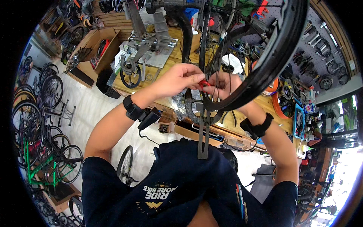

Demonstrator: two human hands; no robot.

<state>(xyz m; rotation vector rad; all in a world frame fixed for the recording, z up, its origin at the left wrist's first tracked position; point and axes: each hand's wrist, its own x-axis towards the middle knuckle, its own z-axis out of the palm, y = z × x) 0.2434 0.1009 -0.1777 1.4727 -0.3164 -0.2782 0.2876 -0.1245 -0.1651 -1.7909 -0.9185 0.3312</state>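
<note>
In the middle of the frame, two hands meeting at one small red piece, near the lower end of one large black wheel. Left hand: reaching in from lower left, fingers bent, pinching the red piece between thumb and forefinger. Right hand: reaching in from lower right, fingers curled, tips touching the right end of the red piece; cannot tell whether also pinching. Red piece lying with long axis nearly level, sloping slightly down toward right; cannot tell front end from back. Worn behind the hands, two black straps, one on each side. Below, one slotted metal bar, upright in the frame, near the wooden tabletop.
</note>
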